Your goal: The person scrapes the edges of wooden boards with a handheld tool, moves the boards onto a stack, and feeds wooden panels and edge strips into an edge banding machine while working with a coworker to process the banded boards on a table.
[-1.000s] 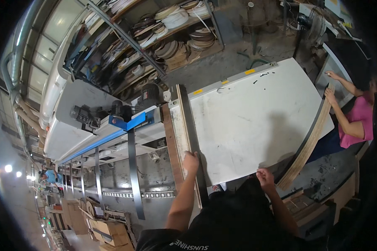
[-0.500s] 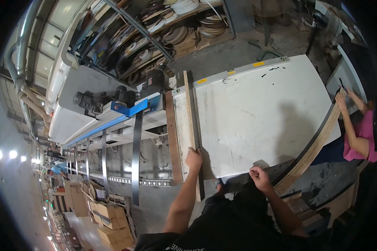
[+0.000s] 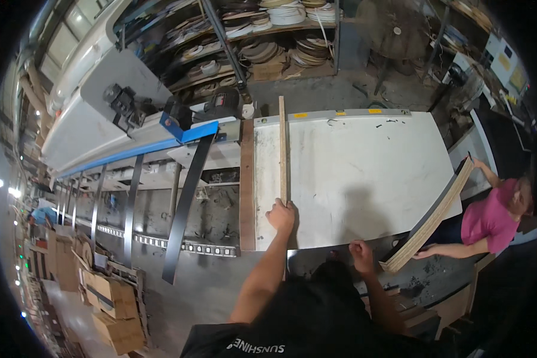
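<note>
My left hand (image 3: 280, 216) is closed round a long, narrow chipboard strip (image 3: 283, 149). The strip stands on edge across the left part of a white worktable (image 3: 364, 173), its dark face partly showing. My forearm hides its near end. My right hand (image 3: 361, 256) hovers just off the table's front edge with curled fingers, and nothing shows in it. At the right, a co-worker in a pink top holds a bundle of chipboard strips (image 3: 432, 221) with both hands, one near each end. That bundle lies slantwise over the table's right corner.
A metal straightedge (image 3: 352, 114) runs along the table's far edge. A brown board (image 3: 247, 185) borders its left side. Farther left is a machine with a blue rail (image 3: 119, 153) and black slats (image 3: 188, 209). Cardboard boxes (image 3: 116, 295) stand lower left; shelves hold coiled edging (image 3: 262, 51).
The co-worker has come further into view, a hand now under the bundle's near end. The strip under my left hand stands straighter across the table. My view has shifted.
</note>
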Demonstrator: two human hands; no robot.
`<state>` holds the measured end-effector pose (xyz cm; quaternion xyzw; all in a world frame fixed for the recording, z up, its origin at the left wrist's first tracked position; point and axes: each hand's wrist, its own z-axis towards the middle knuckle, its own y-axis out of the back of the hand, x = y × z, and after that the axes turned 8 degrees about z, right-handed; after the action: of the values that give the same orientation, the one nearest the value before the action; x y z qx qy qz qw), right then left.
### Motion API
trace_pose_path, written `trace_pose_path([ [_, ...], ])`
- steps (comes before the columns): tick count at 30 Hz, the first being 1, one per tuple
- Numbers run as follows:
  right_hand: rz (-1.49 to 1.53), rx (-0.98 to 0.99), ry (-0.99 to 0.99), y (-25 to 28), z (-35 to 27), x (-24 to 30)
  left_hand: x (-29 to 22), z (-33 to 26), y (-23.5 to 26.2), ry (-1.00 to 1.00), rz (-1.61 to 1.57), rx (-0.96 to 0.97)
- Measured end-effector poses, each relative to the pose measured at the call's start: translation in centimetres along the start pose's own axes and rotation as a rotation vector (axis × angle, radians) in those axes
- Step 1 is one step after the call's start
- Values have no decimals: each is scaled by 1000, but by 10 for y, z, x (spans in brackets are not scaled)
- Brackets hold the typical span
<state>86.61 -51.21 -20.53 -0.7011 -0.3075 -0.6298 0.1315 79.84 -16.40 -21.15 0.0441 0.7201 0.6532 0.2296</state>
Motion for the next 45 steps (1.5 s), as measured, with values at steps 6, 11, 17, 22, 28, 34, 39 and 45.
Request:
trace_pose_path([
  [6,-29,76,28,-52,-32,16,61,7,-3,-181,-388,-50],
  [11,48,-62,-17,-66,-80,18,227,71,65,-116,-209,-487],
  [17,16,-100,-128,-97,-117,9,475,160,122,264,-6,-562],
  [22,-22,-118,-179,-117,-133,23,457,164,125,283,-24,80],
  [28,-97,-56,-97,-123,-127,34,383,147,79,-4,-250,-108],
  [34,5,-32,-44,-116,-121,31,230,119,45,61,-403,8],
  [39,-24,-39,-21,-102,-128,38,130,95,44,111,-375,46],
  [45,150,-94,-57,-64,-135,-9,80,79,23,-81,-296,35],
])
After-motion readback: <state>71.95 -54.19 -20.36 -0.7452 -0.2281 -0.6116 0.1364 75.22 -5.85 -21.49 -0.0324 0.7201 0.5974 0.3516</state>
